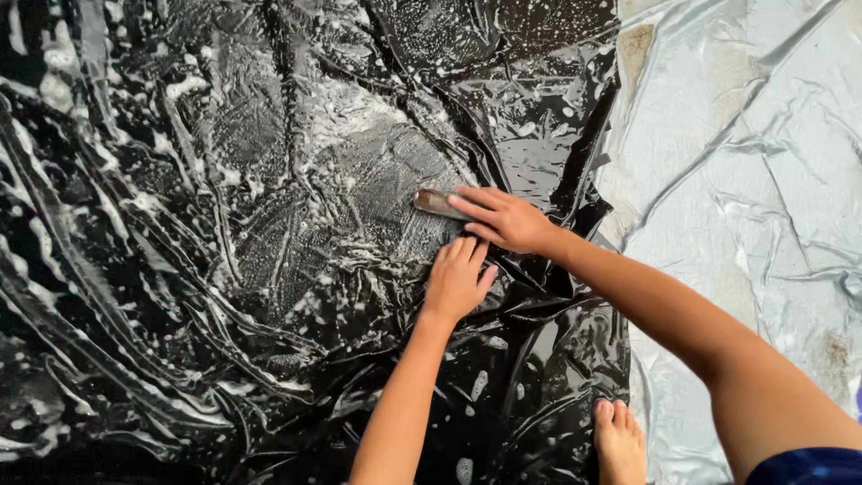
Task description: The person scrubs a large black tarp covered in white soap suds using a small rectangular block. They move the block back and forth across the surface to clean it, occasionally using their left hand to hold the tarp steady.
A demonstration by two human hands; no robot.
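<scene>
In the head view, a big black plastic sheet [224, 269] lies spread out and covers most of the ground; it is wet, wrinkled and full of white soap foam [359, 117]. The right hand [503, 218] is near the right edge of this black sheet, a little above the middle. Its fingers lie flat and close together on top of a brush [437, 203] and press it onto the sheet; only the brown end of the brush shows, sticking out to the left from under the fingertips. The left hand [456, 280] is just below the right hand, nearly touching it. It is open, with the palm down and the fingers spread flat on the wet sheet, and it holds nothing. Under the right edge of the black sheet lies a grey sheet [763, 180], also wrinkled, reaching to the right side. A bare foot [618, 440] stands at the lower edge, where the two sheets meet.
</scene>
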